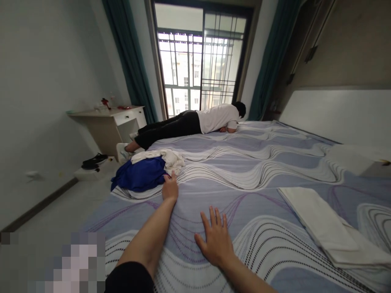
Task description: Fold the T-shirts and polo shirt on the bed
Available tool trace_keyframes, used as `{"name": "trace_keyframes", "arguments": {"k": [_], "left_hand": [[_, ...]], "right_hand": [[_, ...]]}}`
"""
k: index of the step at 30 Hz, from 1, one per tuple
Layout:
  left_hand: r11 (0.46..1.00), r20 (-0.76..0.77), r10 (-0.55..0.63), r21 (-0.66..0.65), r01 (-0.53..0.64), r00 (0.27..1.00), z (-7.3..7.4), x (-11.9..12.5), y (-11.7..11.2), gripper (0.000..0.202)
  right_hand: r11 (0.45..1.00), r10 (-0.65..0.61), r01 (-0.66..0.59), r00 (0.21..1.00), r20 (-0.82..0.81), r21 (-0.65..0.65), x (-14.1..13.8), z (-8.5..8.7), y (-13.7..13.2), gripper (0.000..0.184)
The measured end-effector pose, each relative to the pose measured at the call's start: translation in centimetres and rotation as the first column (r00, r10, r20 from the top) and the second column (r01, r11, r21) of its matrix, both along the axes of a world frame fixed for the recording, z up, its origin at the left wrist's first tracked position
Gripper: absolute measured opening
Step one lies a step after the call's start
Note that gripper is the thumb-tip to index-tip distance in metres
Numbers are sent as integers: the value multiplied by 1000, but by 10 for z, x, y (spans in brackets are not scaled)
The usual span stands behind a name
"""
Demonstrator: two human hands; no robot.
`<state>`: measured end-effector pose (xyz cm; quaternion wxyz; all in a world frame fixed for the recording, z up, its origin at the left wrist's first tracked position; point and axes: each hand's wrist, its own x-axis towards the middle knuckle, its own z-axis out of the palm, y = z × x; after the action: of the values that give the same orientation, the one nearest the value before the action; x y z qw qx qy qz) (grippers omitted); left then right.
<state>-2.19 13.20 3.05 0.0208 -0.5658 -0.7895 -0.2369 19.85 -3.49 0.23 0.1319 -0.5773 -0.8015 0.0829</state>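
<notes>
On the patterned bedsheet (238,185) a crumpled blue cloth (143,173) lies bunched beside a rumpled cream cloth (172,160). My left hand (170,188) reaches forward to the right edge of the blue cloth, its fingers closing on that edge; the exact grip is partly hidden. Nearer to me, my right hand (216,241) rests palm down on the sheet, fingers spread, holding nothing. To its right lies a folded cream-white cloth (324,224), flat on the bed.
Across the bed's far side a person (189,124) lies face down. A desk (104,116) with small items stands at the back left, and shoes on a box (91,167) sit on the floor. At right are a white headboard (339,116) and a pale box-like object (354,160).
</notes>
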Motion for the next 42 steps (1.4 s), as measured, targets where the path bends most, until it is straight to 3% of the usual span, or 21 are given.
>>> {"name": "trace_keyframes", "arguments": {"k": [4, 9, 14, 18, 20, 22, 24, 25, 26, 27, 28, 29, 31, 32, 35, 38, 40, 42], "left_hand": [[994, 94, 111, -24, -109, 989, 2, 0, 25, 48], [1000, 166, -19, 5, 18, 986, 4, 9, 16, 33], [984, 254, -178, 59, 168, 951, -2, 36, -40, 26], [939, 307, -344, 110, 326, 887, -8, 55, -124, 25], [860, 351, -507, 136, 493, 787, -9, 64, -173, 24], [688, 412, -702, 182, 702, 581, -9, 73, -220, 28], [525, 453, -802, 227, 820, 388, -8, 78, -254, 30], [513, 463, -809, 252, 821, 363, -9, 79, -264, 30], [568, 472, -785, 289, 771, 401, -10, 78, -270, 29], [676, 487, -720, 332, 658, 493, -11, 75, -272, 29], [794, 513, -607, 369, 483, 607, -13, 72, -269, 28], [879, 542, -460, 390, 274, 704, -16, 69, -265, 28], [918, 553, -208, 396, -34, 807, -21, 63, -251, 36], [913, 512, -149, 400, -81, 846, -23, 62, -244, 43], [919, 245, -135, 393, 29, 960, -24, 61, -230, 57], [946, 57, -147, 301, 123, 988, -19, 63, -227, 43], [947, -5, -195, 260, 190, 981, -14, 67, -232, 27], [907, -68, -319, 268, 325, 945, -12, 76, -245, 23]], "right_hand": [[1000, 5, -5, 1000, -8, -9, 2, 3, 1, 77], [1000, 2, -2, 1000, -9, -17, 2, 6, 2, 76], [1000, -26, 26, 999, -30, -2, 0, 5, 1, 70], [997, -61, 64, 996, -67, 52, 1, 3, -2, 67], [994, -56, 65, 994, -95, 91, 3, 5, -4, 65], [991, -31, 45, 993, -111, 127, 6, 10, -6, 62], [989, 11, 7, 992, -124, 146, 10, 16, -7, 56], [989, 33, -13, 990, -135, 147, 11, 18, -9, 51], [989, 52, -30, 987, -153, 145, 13, 20, -10, 46], [988, 72, -46, 981, -180, 144, 14, 21, -13, 42], [987, 92, -60, 973, -213, 149, 15, 20, -17, 40], [985, 115, -76, 961, -251, 157, 16, 18, -22, 39], [975, 179, -123, 928, -328, 186, 20, 9, -36, 38], [967, 218, -150, 906, -363, 205, 24, 4, -45, 38], [930, 352, -259, 831, -431, 261, 46, -13, -72, 42], [911, 401, -291, 789, -466, 291, 89, -21, -91, 52], [946, 306, -192, 796, -522, 261, 121, -20, -98, 56], [976, 145, -15, 784, -604, 216, 148, -17, -100, 55]]}}
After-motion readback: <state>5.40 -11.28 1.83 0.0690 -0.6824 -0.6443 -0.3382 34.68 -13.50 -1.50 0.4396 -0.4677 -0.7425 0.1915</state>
